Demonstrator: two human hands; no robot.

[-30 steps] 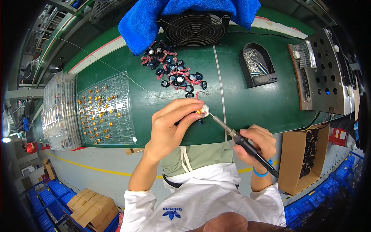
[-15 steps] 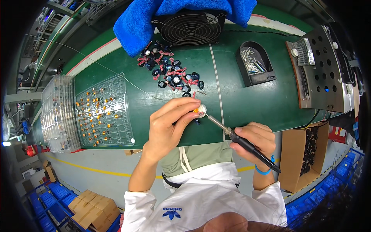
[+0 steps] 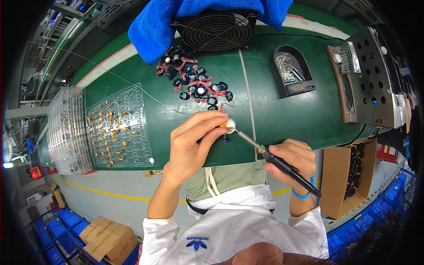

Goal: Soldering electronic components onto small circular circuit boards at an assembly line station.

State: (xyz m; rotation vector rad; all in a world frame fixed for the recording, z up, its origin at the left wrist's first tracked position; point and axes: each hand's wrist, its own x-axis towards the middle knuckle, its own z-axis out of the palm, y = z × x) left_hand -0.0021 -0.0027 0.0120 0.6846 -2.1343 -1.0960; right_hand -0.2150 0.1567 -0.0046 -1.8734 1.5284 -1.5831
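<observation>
My left hand [image 3: 193, 143] pinches a small round part [image 3: 228, 126] with an orange spot over the green mat [image 3: 287, 115]. My right hand [image 3: 292, 161] grips a black soldering iron [image 3: 282, 165], and its metal tip touches the small part. A thin solder wire [image 3: 132, 88] runs across the mat toward my left fingers. A pile of small black parts with red wires [image 3: 194, 81] lies just beyond my hands.
A clear tray of small orange parts [image 3: 118, 128] lies at the left beside a stack of clear trays [image 3: 64, 128]. A black fan [image 3: 216, 31] under a blue cloth [image 3: 159, 22] is at the back. A black iron stand [image 3: 291, 73] and a perforated metal unit [image 3: 375, 79] are at the right. An open cardboard box [image 3: 349, 176] stands below.
The view has shifted slightly. My hands stay together at the small part, with the iron tip held on it.
</observation>
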